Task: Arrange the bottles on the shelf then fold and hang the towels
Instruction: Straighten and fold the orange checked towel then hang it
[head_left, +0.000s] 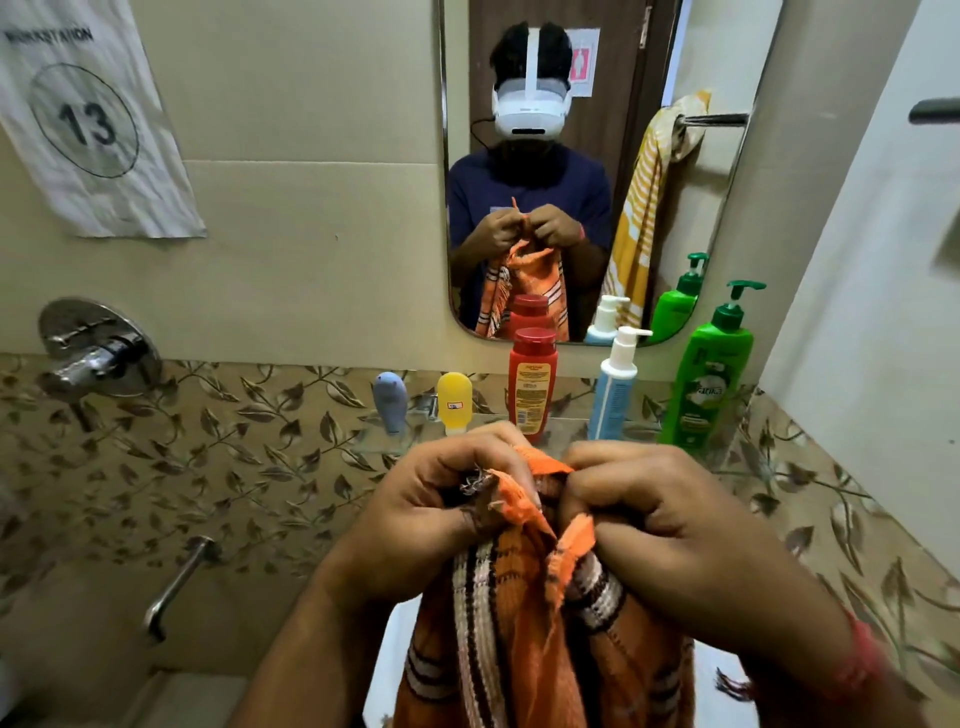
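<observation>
Towel (524, 623) hung at lower centre of the frame, its frayed top edge bunched in your left hand (421, 514) and right hand (660, 525), both clenched on it. 5 bottles stood on the shelf (384, 441) above; uneven corners could skew your fold.

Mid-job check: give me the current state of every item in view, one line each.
orange towel: bunched, hanging, top edge gripped by both hands
left hand: grips towel
right hand: grips towel
blue tube: upright on glass shelf
yellow tube: upright
red bottle: upright, capped
white pump bottle: upright
green pump bottle: upright
yellow striped towel: hung on rail, seen in mirror
</observation>
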